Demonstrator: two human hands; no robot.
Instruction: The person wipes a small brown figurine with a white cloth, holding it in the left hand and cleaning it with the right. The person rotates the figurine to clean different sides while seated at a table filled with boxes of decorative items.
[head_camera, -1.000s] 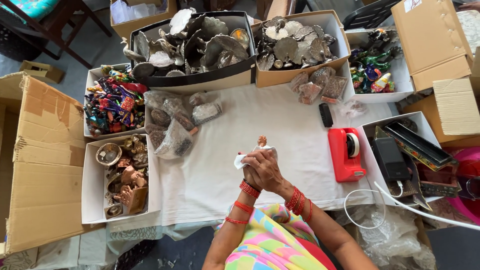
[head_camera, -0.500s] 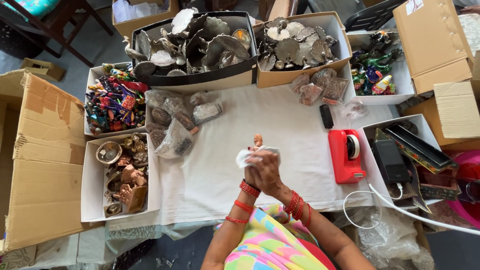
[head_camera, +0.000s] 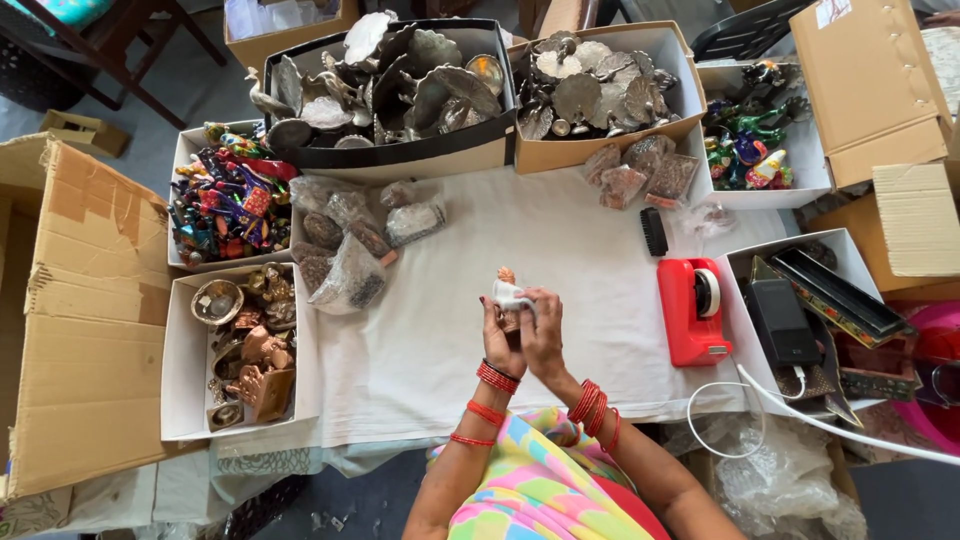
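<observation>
i see my left hand (head_camera: 500, 335) and right hand (head_camera: 543, 335) both closed around a small figurine (head_camera: 508, 291) wrapped in white, held above the worktop (head_camera: 430, 330), left of the red tape dispenser (head_camera: 693, 310).

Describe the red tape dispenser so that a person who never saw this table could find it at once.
Start at the white cloth covering the table, and follow it to its right edge, beside the white box with the black items. There lies the tape dispenser, to the right of the hands. It alone is a bright red block, carrying a white tape roll.
</observation>
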